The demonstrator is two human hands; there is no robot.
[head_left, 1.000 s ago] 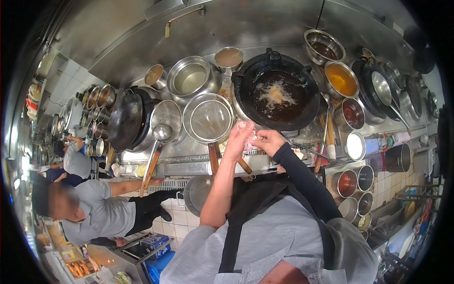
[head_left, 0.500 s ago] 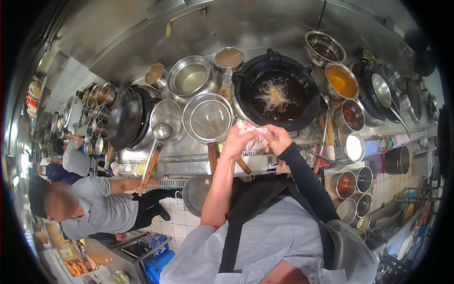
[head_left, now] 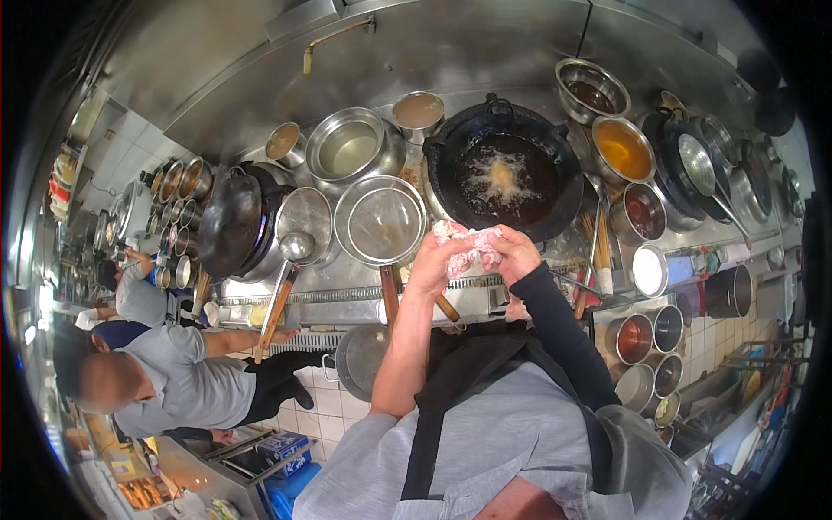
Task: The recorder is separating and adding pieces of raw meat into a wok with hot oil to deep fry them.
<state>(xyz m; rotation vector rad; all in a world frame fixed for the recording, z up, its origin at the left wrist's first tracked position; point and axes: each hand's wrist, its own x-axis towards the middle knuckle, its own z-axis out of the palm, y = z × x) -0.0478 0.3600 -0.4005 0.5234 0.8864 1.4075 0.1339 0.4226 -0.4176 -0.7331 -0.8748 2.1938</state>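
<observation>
Between my two hands is a piece of raw, pale pink meat with a whitish coating point(head_left: 469, 246). My left hand point(head_left: 432, 262) grips its left side, and my right hand point(head_left: 518, 253) pinches its right side with thumb and fingers. Both are just in front of the near rim of a large black wok point(head_left: 563, 195). Dark oil bubbles in the wok around a pale golden frying piece point(head_left: 500, 178). Left of my hands, a round wire strainer point(head_left: 380, 217) rests over a bowl, its wooden handle toward me.
Pots of liquid point(head_left: 349, 147) stand behind the strainer. A ladle point(head_left: 295, 246) lies across another strainer at left, beside a second wok point(head_left: 230, 221). Bowls of orange liquid point(head_left: 624, 149), red sauce point(head_left: 641, 211) and white powder or liquid point(head_left: 649, 270) line the right. A co-worker point(head_left: 182, 373) stands at left.
My hands have shifted slightly, spreading the meat a little wider between them. The bubbling in the wok has changed shape a little. The co-worker's head has moved slightly.
</observation>
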